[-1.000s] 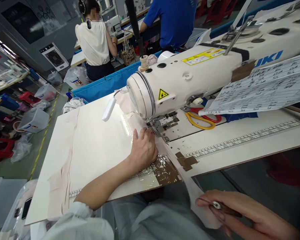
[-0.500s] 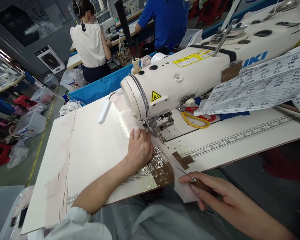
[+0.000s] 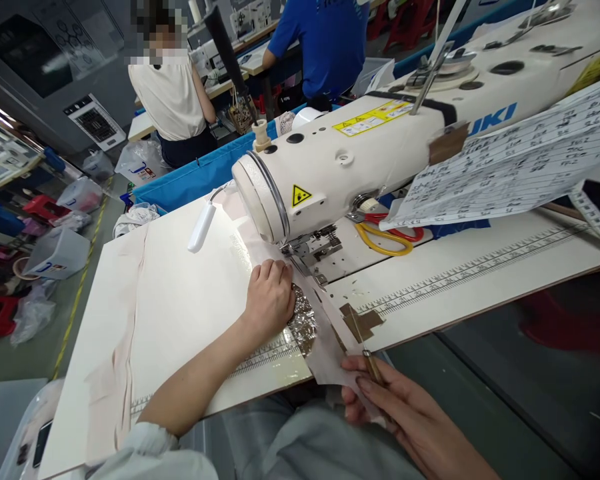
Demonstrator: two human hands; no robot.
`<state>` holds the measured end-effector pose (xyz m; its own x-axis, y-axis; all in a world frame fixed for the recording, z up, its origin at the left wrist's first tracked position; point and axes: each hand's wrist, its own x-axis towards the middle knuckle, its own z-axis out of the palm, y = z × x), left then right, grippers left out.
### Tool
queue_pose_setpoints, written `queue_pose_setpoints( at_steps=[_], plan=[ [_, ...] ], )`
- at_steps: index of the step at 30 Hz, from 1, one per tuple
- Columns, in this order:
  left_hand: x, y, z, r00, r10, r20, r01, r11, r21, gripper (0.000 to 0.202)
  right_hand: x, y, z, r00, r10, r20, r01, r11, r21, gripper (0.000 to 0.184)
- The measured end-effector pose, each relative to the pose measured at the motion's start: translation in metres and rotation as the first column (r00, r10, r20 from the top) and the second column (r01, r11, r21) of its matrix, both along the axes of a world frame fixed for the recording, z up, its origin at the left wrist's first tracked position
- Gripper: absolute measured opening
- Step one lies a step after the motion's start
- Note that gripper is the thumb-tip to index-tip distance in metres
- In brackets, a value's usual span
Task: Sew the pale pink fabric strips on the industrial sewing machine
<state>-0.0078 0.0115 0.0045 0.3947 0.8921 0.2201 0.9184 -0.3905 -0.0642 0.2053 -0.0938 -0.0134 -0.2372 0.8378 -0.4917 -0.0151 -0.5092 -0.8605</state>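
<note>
My left hand [image 3: 270, 297] lies fingers down on a pale pink fabric strip [image 3: 325, 347], just before the presser foot [image 3: 300, 257] of a white sewing machine [image 3: 360, 153]. At the table's front edge my right hand [image 3: 405, 413] pinches the strip's near end together with a thin awl that has a wooden handle [image 3: 370, 360], its metal tip pointing up the strip. More pink fabric [image 3: 125, 347] trails across the left of the white table [image 3: 190, 300].
Yellow- and red-handled scissors [image 3: 387, 240] lie behind the needle, under a printed sheet [image 3: 510, 173] taped to the machine. A blue cloth bin [image 3: 200, 177] stands behind the table. Two people sit at machines beyond it. Plastic tubs and red stools [image 3: 45, 207] crowd the left aisle.
My right hand has risen from below the table edge to it, bringing the strip's end and the awl closer to the machine. The left hand has stayed on the fabric.
</note>
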Motion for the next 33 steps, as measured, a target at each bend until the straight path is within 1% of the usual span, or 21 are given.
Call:
queue_pose_setpoints(
  at_steps=[3,7,11,13,16,20,24,29,33],
  plan=[
    [0.0,0.001,-0.001,1.0,0.005,0.02,-0.005,1.0,-0.012,0.034,0.008,0.001,-0.01,0.994,0.08,0.075,-0.087,0.991,0.101,0.052],
    [0.0,0.007,-0.004,0.999,0.009,0.052,-0.009,1.0,-0.002,0.034,0.014,0.0,-0.021,0.971,0.106,0.216,-0.16,0.955,0.249,0.048],
    [-0.003,0.014,-0.008,0.997,0.019,0.076,-0.019,1.0,0.003,0.036,0.016,0.0,-0.026,0.964,0.141,0.226,-0.209,0.927,0.312,0.044],
    [-0.004,0.016,-0.008,0.996,0.02,0.089,-0.021,1.0,0.011,0.036,0.015,0.0,-0.028,0.966,0.154,0.21,-0.217,0.922,0.322,0.042],
    [-0.005,0.014,-0.009,0.995,0.022,0.093,-0.023,1.0,0.012,0.039,0.015,-0.001,-0.029,0.971,0.156,0.184,-0.209,0.925,0.317,0.043],
    [-0.005,0.01,-0.008,0.997,0.032,0.073,-0.032,0.999,-0.008,0.043,0.016,-0.003,-0.028,0.974,0.164,0.156,-0.206,0.93,0.305,0.047],
    [-0.001,0.006,-0.006,0.997,0.033,0.063,-0.032,0.999,-0.007,0.043,0.017,-0.004,-0.027,0.975,0.175,0.135,-0.207,0.936,0.284,0.045],
    [0.002,0.003,-0.005,0.998,-0.004,0.056,0.005,1.0,-0.006,0.04,0.017,-0.002,-0.027,0.979,0.17,0.108,-0.194,0.943,0.272,0.041],
    [0.002,0.0,-0.006,0.997,-0.037,0.062,0.037,0.999,0.011,0.038,0.016,0.002,-0.023,0.979,0.166,0.122,-0.193,0.945,0.262,0.041]
  ],
)
